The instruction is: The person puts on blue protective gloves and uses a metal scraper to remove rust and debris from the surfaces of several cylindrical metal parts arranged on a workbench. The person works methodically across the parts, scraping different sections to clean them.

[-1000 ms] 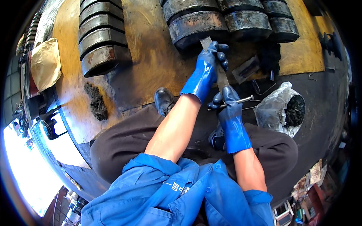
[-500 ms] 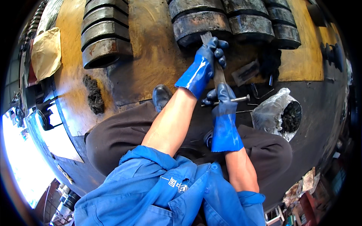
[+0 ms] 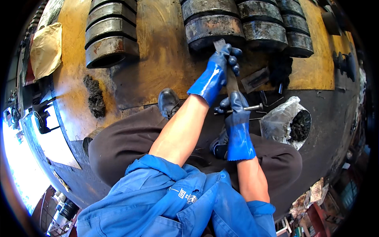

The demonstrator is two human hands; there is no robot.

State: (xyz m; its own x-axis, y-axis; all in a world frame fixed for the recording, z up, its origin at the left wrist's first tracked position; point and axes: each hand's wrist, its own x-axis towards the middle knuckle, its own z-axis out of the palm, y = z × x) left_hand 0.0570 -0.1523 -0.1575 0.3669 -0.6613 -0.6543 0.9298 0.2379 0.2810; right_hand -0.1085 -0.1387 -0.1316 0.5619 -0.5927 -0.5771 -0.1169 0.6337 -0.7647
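Our hands have drifted slightly right in the frame; left hand [image 3: 221, 67] and right hand [image 3: 236, 103] both grip the flat scraper [image 3: 231, 81], probably best kept flat against the ring [image 3: 213, 29].

Bright daylight, lower-left glare; fisheye-bent, dark edges
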